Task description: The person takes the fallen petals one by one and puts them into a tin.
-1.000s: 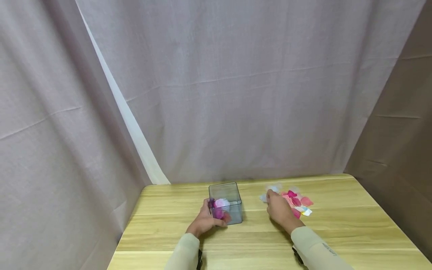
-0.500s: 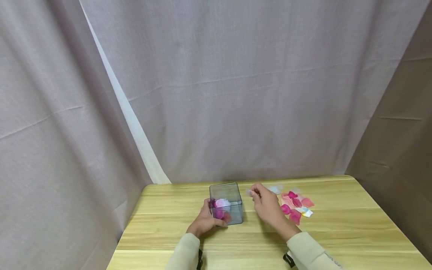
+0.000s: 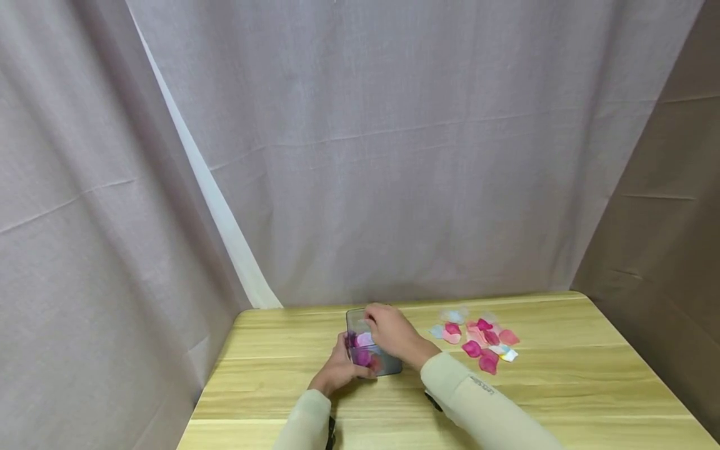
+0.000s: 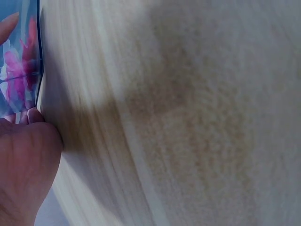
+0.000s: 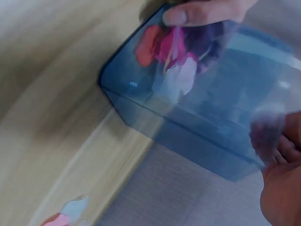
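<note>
A clear blue-grey plastic box (image 3: pixel 388 365) stands on the wooden table, with several pink, white and orange-red petals (image 3: pixel 364 357) inside at its bottom. My left hand (image 3: pixel 337 369) grips the box from the left, its thumb along the near side. Over the box's open top is my right hand (image 3: pixel 390 331), fingers bent toward the mouth. In the right wrist view a pale, see-through petal (image 5: pixel 269 110) shows blurred at the right fingertips, pinched at the rim. A loose group of petals (image 3: pixel 488 359), pink, white and pale blue, lies to the right of the box.
The light wooden table (image 3: pixel 270 400) ends at a back edge right behind the box and petals. Grey curtains (image 3: pixel 422 187) hang behind and to the left, and a browner cloth (image 3: pixel 669 250) hangs on the right.
My right hand has picked a pale petal from the group and carried it left to over the box's mouth. My left hand and the box stay in place.
</note>
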`<move>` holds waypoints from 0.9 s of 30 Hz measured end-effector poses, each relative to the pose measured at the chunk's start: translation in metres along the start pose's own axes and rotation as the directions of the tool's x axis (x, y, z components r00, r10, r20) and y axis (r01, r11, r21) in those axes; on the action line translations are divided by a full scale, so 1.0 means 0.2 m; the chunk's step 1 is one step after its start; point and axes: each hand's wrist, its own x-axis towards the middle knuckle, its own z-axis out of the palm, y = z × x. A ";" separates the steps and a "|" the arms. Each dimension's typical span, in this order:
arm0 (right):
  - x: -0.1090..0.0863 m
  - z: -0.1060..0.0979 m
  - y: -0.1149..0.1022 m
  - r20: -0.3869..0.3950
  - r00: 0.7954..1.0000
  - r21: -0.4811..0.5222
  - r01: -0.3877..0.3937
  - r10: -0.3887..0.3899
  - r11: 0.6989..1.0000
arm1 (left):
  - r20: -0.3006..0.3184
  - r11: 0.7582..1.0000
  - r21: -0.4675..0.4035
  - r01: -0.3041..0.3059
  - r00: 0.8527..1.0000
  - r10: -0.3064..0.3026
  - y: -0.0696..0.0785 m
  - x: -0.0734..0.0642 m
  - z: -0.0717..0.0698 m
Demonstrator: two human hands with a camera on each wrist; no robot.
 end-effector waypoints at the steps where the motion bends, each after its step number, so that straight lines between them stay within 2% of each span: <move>1: 0.02 0.02 0.00 0.032 1.000 -0.009 0.002 -0.001 1.000 | 0.002 1.000 -0.004 0.000 1.000 0.000 0.00 0.00 0.00; 5: 0.08 0.07 0.02 0.137 0.989 0.008 -0.062 0.060 0.998 | 0.014 1.000 -0.010 0.001 1.000 -0.001 0.00 0.00 0.00; 9: 0.11 0.08 0.02 0.189 0.975 -0.011 -0.114 0.114 0.993 | 0.015 1.000 -0.013 0.000 1.000 0.000 0.00 0.00 0.00; 21: 0.12 0.10 0.02 0.201 0.967 -0.067 -0.147 0.157 0.987 | -0.016 1.000 0.019 -0.004 1.000 0.005 0.00 0.00 -0.01; 27: 0.11 0.10 0.02 0.192 0.974 -0.053 -0.111 0.119 0.992 | -0.016 1.000 0.021 0.006 1.000 -0.005 0.01 -0.01 0.00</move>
